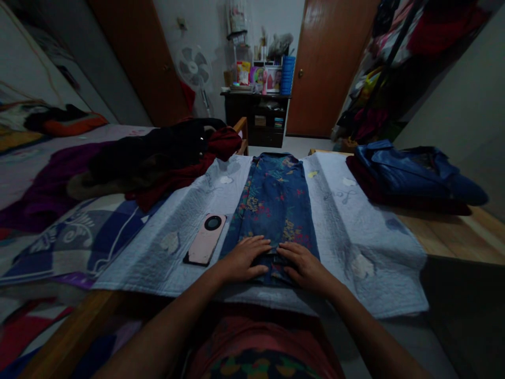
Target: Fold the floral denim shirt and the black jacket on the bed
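Observation:
A dark blue garment with a floral pattern lies folded into a long strip on a pale quilted cloth. On its near end rests my left hand, palm down with the fingers spread. My right hand lies flat beside it on the same end, fingers apart. The fingertips of both hands point toward each other with a small gap between them. Left of the garment, a pink phone with a round black camera ring lies on the cloth.
Folded denim sits on a dark red cloth at the right, on a wooden surface. Dark clothes are heaped at the left. A fan and a dark cabinet stand beyond.

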### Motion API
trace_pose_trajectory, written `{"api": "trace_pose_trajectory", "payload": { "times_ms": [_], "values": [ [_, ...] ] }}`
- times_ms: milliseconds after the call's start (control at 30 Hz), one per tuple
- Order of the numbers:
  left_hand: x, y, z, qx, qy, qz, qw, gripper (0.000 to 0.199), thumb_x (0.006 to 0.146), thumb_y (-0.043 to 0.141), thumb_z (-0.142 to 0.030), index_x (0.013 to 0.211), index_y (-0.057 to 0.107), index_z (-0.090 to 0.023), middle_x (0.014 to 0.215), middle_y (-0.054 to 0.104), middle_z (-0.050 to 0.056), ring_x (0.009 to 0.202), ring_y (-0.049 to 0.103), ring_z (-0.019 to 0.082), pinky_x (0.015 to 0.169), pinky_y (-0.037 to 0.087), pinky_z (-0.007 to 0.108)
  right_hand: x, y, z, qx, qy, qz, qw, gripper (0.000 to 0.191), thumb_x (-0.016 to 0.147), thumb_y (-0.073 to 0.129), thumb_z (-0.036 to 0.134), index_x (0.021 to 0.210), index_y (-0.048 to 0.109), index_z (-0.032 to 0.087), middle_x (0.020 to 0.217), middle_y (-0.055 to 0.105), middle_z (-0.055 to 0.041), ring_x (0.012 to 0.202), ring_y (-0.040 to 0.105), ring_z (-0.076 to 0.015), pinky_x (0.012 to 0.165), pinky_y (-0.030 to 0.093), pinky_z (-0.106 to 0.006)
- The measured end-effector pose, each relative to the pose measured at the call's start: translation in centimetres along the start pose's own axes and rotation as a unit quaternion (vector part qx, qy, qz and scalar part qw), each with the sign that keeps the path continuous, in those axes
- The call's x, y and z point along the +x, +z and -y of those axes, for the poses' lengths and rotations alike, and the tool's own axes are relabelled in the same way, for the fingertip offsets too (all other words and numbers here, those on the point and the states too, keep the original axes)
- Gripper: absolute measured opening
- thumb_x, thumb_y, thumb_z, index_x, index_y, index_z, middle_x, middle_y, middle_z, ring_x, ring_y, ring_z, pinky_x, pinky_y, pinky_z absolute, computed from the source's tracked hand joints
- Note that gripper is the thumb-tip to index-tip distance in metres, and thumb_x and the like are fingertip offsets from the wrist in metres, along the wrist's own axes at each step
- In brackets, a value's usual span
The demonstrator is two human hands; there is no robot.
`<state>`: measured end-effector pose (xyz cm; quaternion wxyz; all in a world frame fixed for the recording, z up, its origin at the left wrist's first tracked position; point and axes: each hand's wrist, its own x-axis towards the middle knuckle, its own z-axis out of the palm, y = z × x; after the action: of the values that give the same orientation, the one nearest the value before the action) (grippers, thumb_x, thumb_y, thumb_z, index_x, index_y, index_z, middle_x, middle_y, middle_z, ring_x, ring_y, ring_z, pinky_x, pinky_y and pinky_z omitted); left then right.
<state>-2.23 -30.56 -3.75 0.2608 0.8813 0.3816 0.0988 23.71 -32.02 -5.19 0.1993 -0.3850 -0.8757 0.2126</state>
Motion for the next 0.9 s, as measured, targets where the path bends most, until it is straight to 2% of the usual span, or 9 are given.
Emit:
{"api": "trace_pose_trajectory", "payload": {
  "times_ms": [100,233,467,667,767,900],
  "values": [
    [-0.4,-0.7,-0.3,-0.008,-0.003,0.026,1.000,0.079,0.076,0.067,-0.059,0.142,0.043,-0.023,0.151,0.040,0.012,0.141,0.029,0.031,0.115,0.022,0.052,0.0,-0.7,0.5,0.021,0.001,0.011,1.000,0.048,0.084,0.058,0.020,0.132,0.054,0.019,0.132,0.056,-0.0124,0.125,0.049,-0.0243,0.108,0.038,-0.045],
    [-0.7,-1.2,-0.6,0.004,0.006,0.039,0.999,0.096,0.064,0.078,-0.057,0.145,0.038,-0.023,0.151,0.038,0.014,0.141,0.029,0.033,0.115,0.021,0.052,0.5,-1.3,1.4,0.021,0.018,0.015,1.000,0.048,0.087,0.058,0.032,0.132,0.053,0.017,0.133,0.053,-0.0148,0.124,0.049,-0.0249,0.106,0.040,-0.044],
    [-1.0,-1.1,-1.1,0.045,-0.001,0.053,0.998,0.089,0.065,0.075,-0.028,0.145,0.036,-0.021,0.153,0.035,0.012,0.142,0.026,0.031,0.116,0.021,0.051,0.5,-0.8,2.5,-0.037,0.042,0.052,0.997,0.074,0.079,0.064,0.048,0.142,0.042,0.015,0.149,0.036,-0.0180,0.137,0.033,-0.0303,0.111,0.030,-0.048],
    [-1.0,-0.6,-1.4,0.069,0.008,0.038,0.997,0.091,0.064,0.071,-0.024,0.146,0.032,-0.023,0.154,0.034,0.011,0.142,0.027,0.031,0.115,0.022,0.051,0.6,-0.3,2.7,-0.069,0.049,0.084,0.993,0.098,0.064,0.076,0.044,0.146,0.034,0.011,0.150,0.035,-0.0182,0.136,0.032,-0.0311,0.113,0.026,-0.047],
    [-1.1,-0.5,-1.9,0.093,-0.001,0.042,0.995,0.094,0.062,0.070,-0.023,0.147,0.030,-0.020,0.153,0.034,0.012,0.141,0.028,0.033,0.115,0.023,0.051,0.8,-0.1,2.7,-0.074,0.053,0.090,0.992,0.099,0.062,0.075,0.042,0.146,0.033,0.011,0.150,0.035,-0.0180,0.136,0.033,-0.0316,0.112,0.026,-0.047],
    [-1.1,-0.5,-2.6,0.114,0.005,0.020,0.993,0.088,0.063,0.066,-0.022,0.145,0.034,-0.018,0.150,0.039,0.013,0.137,0.033,0.033,0.114,0.026,0.049,0.9,-0.1,2.8,-0.081,0.049,0.085,0.992,0.090,0.065,0.069,0.035,0.145,0.034,0.012,0.148,0.038,-0.0173,0.133,0.036,-0.0307,0.110,0.027,-0.046]
  ]
}}
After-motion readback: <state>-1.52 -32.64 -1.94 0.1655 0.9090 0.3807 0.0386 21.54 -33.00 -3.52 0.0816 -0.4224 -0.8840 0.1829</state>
